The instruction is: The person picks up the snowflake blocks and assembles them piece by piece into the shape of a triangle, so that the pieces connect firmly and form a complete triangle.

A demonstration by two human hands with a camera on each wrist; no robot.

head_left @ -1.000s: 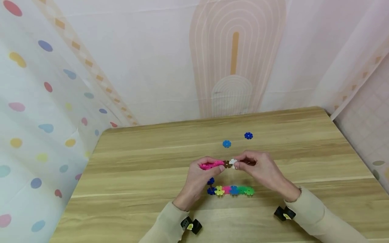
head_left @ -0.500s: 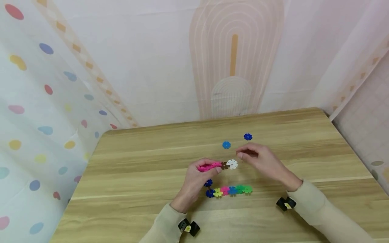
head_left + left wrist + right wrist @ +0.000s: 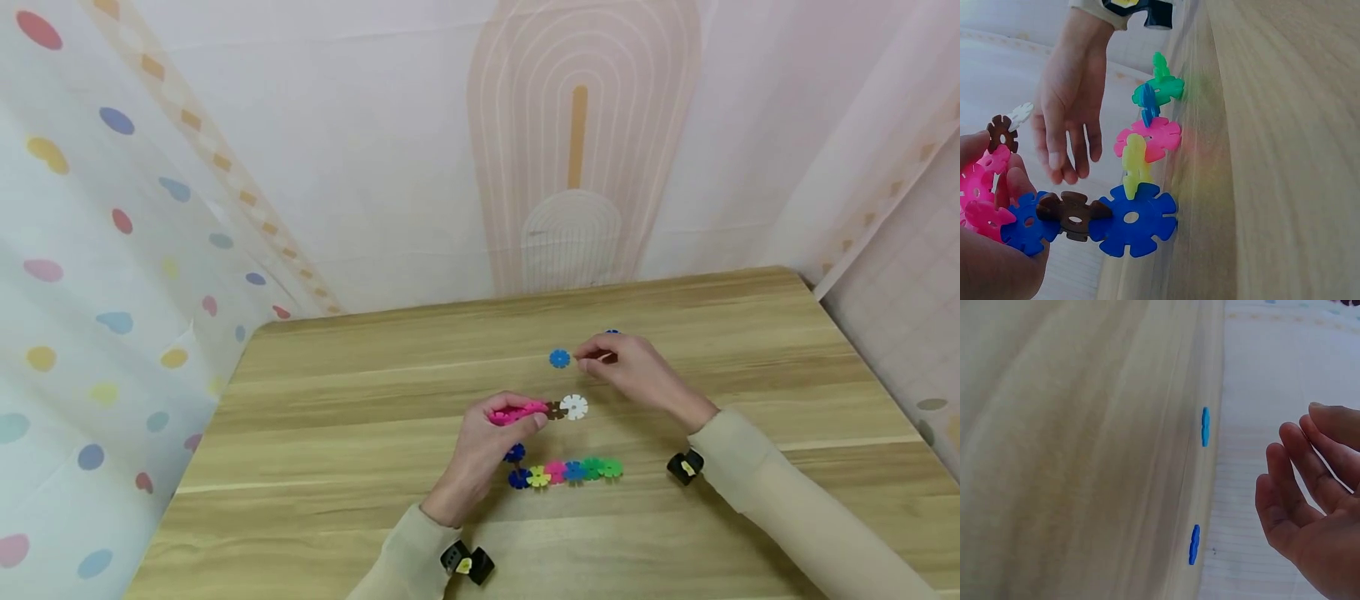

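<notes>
My left hand (image 3: 522, 413) pinches the pink discs (image 3: 513, 412) of a chain of snowflake discs, held just above the wooden table (image 3: 360, 433). A brown disc (image 3: 555, 409) and a white disc (image 3: 573, 407) stick out to its right. The chain runs down to a colourful row (image 3: 570, 471) lying on the table, seen close in the left wrist view as a blue disc (image 3: 1135, 219), a brown disc (image 3: 1072, 215) and others. My right hand (image 3: 591, 357) hovers empty with relaxed fingers (image 3: 1291, 481) beside a light blue disc (image 3: 559, 358).
A darker blue disc (image 3: 612, 333) peeks out behind my right hand; both loose discs show edge-on, one (image 3: 1205, 426) above the other (image 3: 1194, 544). Patterned curtains close in the table at the back and both sides. Bare wood lies left of the hands.
My right hand let go of the white disc end and moved away and back toward the two loose blue discs. My left hand kept the chain nearly still.
</notes>
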